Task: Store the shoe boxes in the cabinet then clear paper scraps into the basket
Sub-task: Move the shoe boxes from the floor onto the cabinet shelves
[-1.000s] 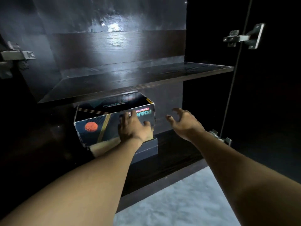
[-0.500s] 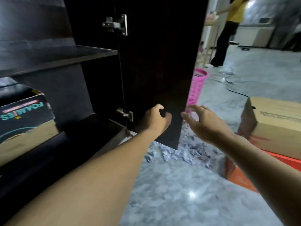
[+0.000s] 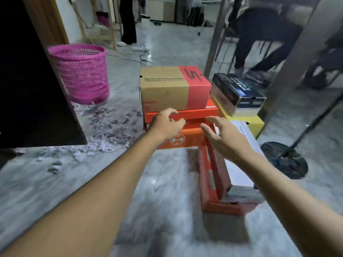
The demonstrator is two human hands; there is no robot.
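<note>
A pile of shoe boxes stands on the floor ahead. On top is a brown and red box, resting on an orange box. A black box lies on a yellow box to the right. Nearer, a white-lidded box sits in a red box. My left hand and my right hand hover empty in front of the orange box, fingers spread. Paper scraps litter the floor beside a pink basket. The dark cabinet door is at the left.
A black round stand base with a slanted pole sits on the floor at the right. A grey pillar rises behind the boxes. People stand in the background, one by a wooden rack, with cables on the floor.
My view has swung right from the cabinet's inside to the pile of boxes on the floor. My left hand left the box on the lower shelf, and both hands now reach toward the pile.
</note>
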